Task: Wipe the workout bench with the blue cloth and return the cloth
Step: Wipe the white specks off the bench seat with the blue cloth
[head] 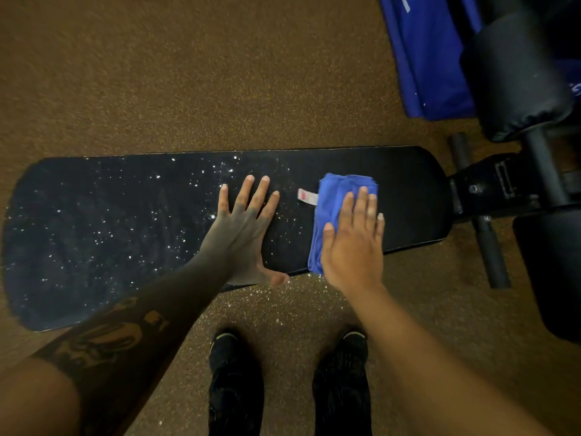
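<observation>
You had one long black bench [110, 234] in front of you. One blue cloth [333, 199] lay on its right part, with one small white tag [307, 196] sticking out. You had two hands there: one left hand [243, 228] and one right hand [355, 237]. You had two black shoes [235, 382] near you. One blue bag [430, 58] sat far right. White specks [151, 212] dotted the bench, too many to count.
</observation>
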{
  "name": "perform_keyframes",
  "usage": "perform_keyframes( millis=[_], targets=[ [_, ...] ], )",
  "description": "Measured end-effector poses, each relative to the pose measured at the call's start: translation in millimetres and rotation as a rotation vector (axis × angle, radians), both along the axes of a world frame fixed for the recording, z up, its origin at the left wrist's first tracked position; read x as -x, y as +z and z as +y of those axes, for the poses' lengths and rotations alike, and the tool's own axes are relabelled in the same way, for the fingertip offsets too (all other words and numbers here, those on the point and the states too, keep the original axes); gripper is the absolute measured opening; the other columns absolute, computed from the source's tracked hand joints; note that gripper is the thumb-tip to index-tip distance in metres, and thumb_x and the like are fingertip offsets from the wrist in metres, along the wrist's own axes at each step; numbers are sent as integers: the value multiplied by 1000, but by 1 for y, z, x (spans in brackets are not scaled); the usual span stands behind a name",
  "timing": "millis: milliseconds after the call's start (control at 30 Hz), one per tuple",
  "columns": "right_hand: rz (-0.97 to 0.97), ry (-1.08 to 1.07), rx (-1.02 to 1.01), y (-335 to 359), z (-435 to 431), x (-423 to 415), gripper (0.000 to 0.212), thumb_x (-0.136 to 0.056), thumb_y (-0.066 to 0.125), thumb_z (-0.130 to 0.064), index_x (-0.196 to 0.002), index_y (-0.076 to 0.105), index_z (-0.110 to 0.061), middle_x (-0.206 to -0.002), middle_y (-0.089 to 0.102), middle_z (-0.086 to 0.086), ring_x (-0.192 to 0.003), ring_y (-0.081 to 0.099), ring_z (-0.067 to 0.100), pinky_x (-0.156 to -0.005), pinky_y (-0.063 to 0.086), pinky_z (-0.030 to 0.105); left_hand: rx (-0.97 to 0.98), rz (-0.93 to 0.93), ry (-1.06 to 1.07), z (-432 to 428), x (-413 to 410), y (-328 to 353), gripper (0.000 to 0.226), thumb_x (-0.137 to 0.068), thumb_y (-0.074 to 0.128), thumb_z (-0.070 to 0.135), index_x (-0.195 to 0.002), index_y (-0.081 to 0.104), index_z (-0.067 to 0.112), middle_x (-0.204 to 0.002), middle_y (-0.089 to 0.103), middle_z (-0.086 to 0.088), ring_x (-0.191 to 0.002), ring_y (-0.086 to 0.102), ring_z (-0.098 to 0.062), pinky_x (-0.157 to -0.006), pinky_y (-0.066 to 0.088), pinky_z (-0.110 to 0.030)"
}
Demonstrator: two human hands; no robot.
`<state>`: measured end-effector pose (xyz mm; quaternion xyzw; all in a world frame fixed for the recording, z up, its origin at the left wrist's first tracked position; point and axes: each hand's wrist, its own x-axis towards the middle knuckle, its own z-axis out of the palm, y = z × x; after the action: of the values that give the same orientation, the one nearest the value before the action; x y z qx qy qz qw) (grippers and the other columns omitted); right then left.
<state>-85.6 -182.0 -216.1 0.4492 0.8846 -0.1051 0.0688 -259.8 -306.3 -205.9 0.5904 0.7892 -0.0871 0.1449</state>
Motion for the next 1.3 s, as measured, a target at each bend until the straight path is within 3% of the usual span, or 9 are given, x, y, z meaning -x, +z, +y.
perform_keyframes(
  millis=[200, 333, 500, 667, 800, 933, 1067, 1200, 1300],
  targets=[
    [-13, 352, 15, -2, -25, -2, 67, -102, 18, -47, -155, -1, -10, -164, -6, 14, -151, -9, 30, -122, 5, 52, -1, -6, -4, -6, 4, 0, 152, -44, 24, 108, -154, -8, 9, -164, -17, -17, -151, -15, -37, -118, 2, -65],
    [-14, -17, -20, 0, -18, 3, 68, -99, 15, -45, -155, 2, -9, -165, -2, 15, -152, -6, 30, -122, 8, 53, 4, 19, 4, -9, 5, 2, 150, -44, 18, 108, -155, -8, 10, -164, -16, -18, -150, -15, -38, -117, 1, -66],
    [-7, 358, 36, 2, -34, 10, 66, -102, 18, -45, -155, -6, -13, -165, -9, 12, -151, -13, 28, -122, 5, 51, 9, 0, -14, -10, 7, 2, 151, -43, 15, 109, -154, -11, 9, -163, -19, -18, -150, -17, -38, -118, 2, -64],
    [13, -37, 22, 3, -12, 42, 69, -100, 22, -43, -156, 0, -8, -165, -7, 15, -151, -11, 32, -122, 4, 51, 1, -8, 1, -16, 10, 1, 151, -44, 21, 107, -153, -12, 8, -163, -20, -16, -150, -18, -37, -119, -1, -63],
    [1, 346, 25, 7, -7, 45, 68, -101, 20, -45, -156, -2, -12, -165, -9, 11, -151, -13, 28, -123, 4, 50, -24, -44, 23, -19, 9, 0, 152, -46, 26, 107, -155, -7, 6, -164, -18, -16, -150, -17, -36, -119, -3, -63],
    [34, -1, 22, 5, 11, 68, 68, -101, 29, -40, -156, 4, -8, -165, -4, 15, -151, -8, 32, -122, 5, 51, -24, -54, 47, -20, 9, 1, 153, -44, 27, 107, -154, -12, 7, -163, -22, -15, -149, -22, -36, -119, -2, -64],
    [42, 328, 2, 4, 12, 77, 68, -101, 27, -42, -156, 7, -8, -165, -1, 14, -152, -6, 31, -122, 6, 50, -19, -49, 63, -20, 10, 0, 154, -43, 26, 107, -153, -13, 7, -162, -24, -16, -149, -23, -36, -117, -4, -66],
    [30, 141, 22, 6, 25, 88, 66, -102, 27, -40, -157, 4, -10, -165, -4, 13, -152, -9, 29, -122, 5, 50, -29, -60, 77, -20, 10, 0, 155, -42, 25, 108, -152, -15, 6, -162, -23, -17, -149, -22, -37, -117, -4, -66],
    [52, 397, 11, 6, 16, 95, 65, -103, 27, -40, -157, 7, -10, -166, -2, 12, -152, -7, 28, -123, 4, 49, -30, -59, 74, -20, 10, 0, 155, -43, 25, 108, -152, -14, 5, -163, -21, -17, -149, -20, -38, -117, -2, -67]
  ],
)
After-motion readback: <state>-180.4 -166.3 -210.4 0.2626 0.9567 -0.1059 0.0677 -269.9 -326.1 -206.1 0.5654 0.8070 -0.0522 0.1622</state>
